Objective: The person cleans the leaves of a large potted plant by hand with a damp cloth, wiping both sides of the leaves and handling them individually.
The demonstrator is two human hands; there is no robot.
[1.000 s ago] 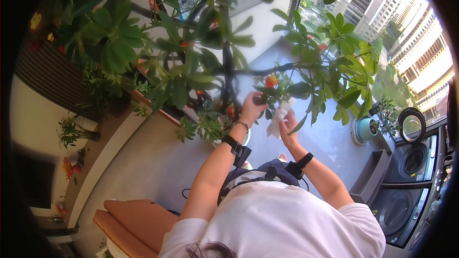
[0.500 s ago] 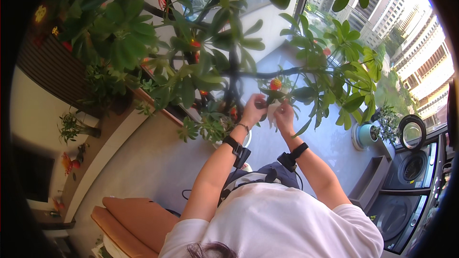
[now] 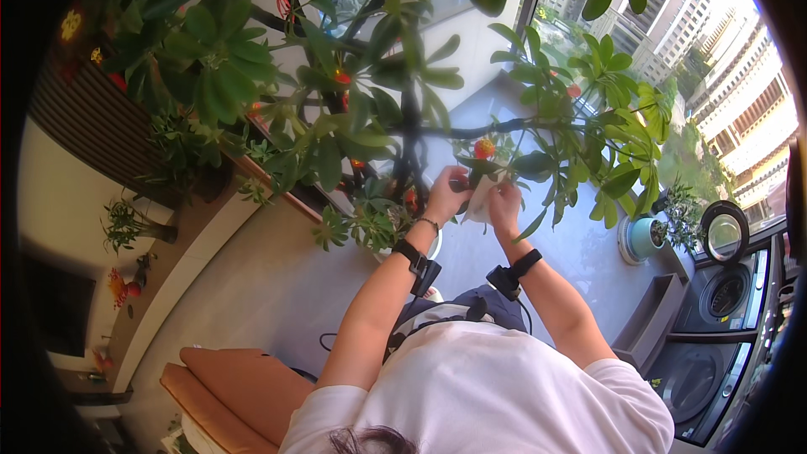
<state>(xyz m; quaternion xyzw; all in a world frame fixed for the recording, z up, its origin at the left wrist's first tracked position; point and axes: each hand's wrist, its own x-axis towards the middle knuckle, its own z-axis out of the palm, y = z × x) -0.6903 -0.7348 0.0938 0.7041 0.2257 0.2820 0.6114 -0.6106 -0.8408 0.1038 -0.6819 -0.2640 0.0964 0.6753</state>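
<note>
In front of me stands a large potted plant with broad green leaves (image 3: 227,76) and a dark trunk (image 3: 409,130). My left hand (image 3: 445,193) is closed, its fingers curled around a dark green leaf at the end of a low branch. Close beside it, my right hand (image 3: 504,204) pinches a thin white tissue (image 3: 481,202), which hangs between the two hands against the leaves. A red and yellow ornament (image 3: 484,149) dangles just above them. The fingertips are partly hidden by the leaf and the tissue.
Branches (image 3: 496,127) spread overhead and to both sides. At right are a pale blue plant pot (image 3: 646,238), a grey trough (image 3: 651,319) and stacked front-loading machines (image 3: 723,294), the upper door open. An orange-brown chair (image 3: 244,391) stands lower left, a long shelf (image 3: 181,273) behind it.
My right hand has shifted slightly down and to the right, and more of the white tissue shows between the hands. The left hand stays in place.
</note>
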